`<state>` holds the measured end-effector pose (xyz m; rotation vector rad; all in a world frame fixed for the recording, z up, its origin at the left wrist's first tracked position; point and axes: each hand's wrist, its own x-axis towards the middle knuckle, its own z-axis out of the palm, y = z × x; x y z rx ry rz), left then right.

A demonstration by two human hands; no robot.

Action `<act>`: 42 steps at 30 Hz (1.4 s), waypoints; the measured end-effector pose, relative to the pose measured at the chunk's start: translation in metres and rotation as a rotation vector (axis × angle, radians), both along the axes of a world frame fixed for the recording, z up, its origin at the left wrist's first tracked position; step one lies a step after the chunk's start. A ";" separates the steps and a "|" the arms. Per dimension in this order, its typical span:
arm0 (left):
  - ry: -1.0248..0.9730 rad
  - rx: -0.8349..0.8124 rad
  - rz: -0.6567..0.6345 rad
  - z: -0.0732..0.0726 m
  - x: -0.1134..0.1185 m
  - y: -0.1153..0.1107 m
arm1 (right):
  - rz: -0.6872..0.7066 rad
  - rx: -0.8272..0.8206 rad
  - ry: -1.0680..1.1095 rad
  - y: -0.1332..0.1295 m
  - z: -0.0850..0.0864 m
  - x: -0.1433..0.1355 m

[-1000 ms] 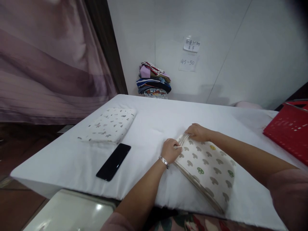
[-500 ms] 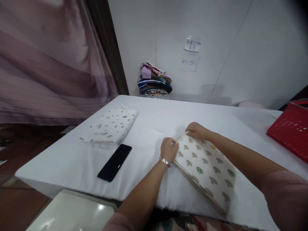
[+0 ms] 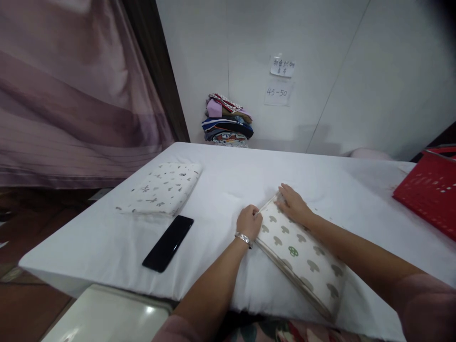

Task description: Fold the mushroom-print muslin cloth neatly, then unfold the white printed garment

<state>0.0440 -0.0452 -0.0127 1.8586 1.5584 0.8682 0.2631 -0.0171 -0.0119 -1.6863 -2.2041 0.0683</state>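
A folded cream cloth [image 3: 301, 273] with brown and green mushroom prints lies slanted on the table near my body. My left hand [image 3: 248, 222], with a silver bracelet at the wrist, is closed on the cloth's left corner. Across its far edge rests my right hand [image 3: 295, 206], open, fingers stretched out and pressing on the fabric. My right forearm hides part of the cloth's right side.
A white-covered table [image 3: 228, 171] fills the middle. On its left lie another folded printed cloth [image 3: 166, 187] and a black phone [image 3: 168, 243]. A red basket [image 3: 427, 190] stands at the right edge. Behind the table is a stack of folded fabrics [image 3: 227, 121].
My right hand has gone from pinching the cloth's far corner to lying flat on it. The cloth's far right part is folded or covered now, so it looks narrower. My left hand keeps its grip.
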 end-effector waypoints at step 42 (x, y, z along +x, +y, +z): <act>0.019 0.060 0.015 0.002 -0.003 0.002 | 0.192 -0.259 -0.090 -0.044 0.010 -0.056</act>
